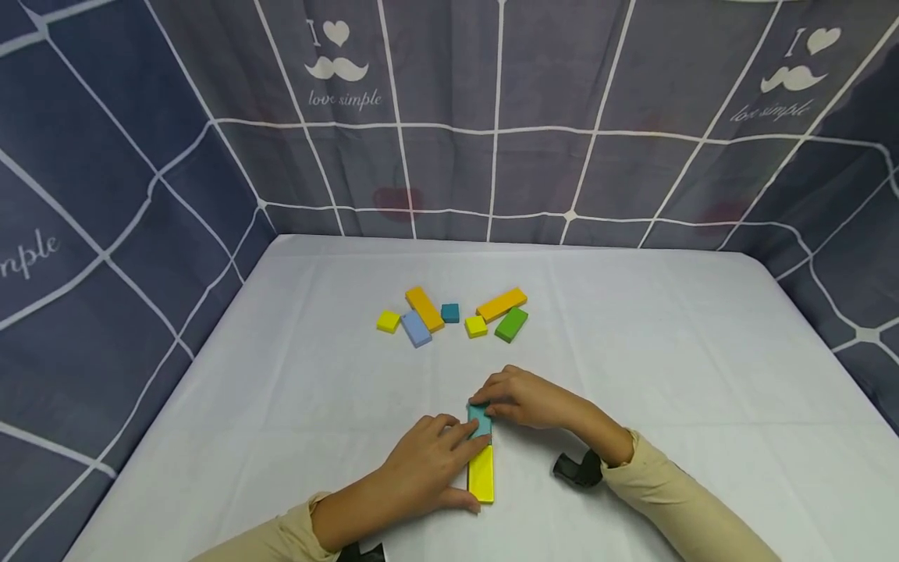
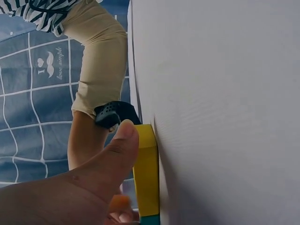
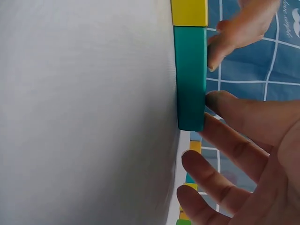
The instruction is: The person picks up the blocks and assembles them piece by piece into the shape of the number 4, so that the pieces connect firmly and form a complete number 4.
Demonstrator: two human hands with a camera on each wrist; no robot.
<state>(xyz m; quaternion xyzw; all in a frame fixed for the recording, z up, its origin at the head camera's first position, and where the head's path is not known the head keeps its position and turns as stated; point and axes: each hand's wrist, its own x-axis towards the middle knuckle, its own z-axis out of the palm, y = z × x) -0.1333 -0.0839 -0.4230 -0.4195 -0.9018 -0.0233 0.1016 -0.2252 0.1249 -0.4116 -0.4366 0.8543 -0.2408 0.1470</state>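
Note:
A teal block (image 1: 481, 422) and a yellow block (image 1: 481, 474) lie end to end on the white table, making one straight strip. My left hand (image 1: 426, 467) spans its left side, with fingertips on the teal block and the thumb beside the near end of the yellow one. At the teal block's far end is my right hand (image 1: 531, 396). In the right wrist view, its thumb and index fingertips touch the teal block (image 3: 191, 77) along the upper edge, the other fingers spread out. The left wrist view shows my left thumb against the yellow block (image 2: 146, 173).
Farther back lie several loose blocks: two orange (image 1: 424, 309) (image 1: 502, 305), a light blue one (image 1: 416, 329), a small dark teal one (image 1: 450, 313), two small yellow ones (image 1: 389, 321) (image 1: 476, 326) and a green one (image 1: 511, 325). A grey-blue gridded curtain (image 1: 449, 172) surrounds the table.

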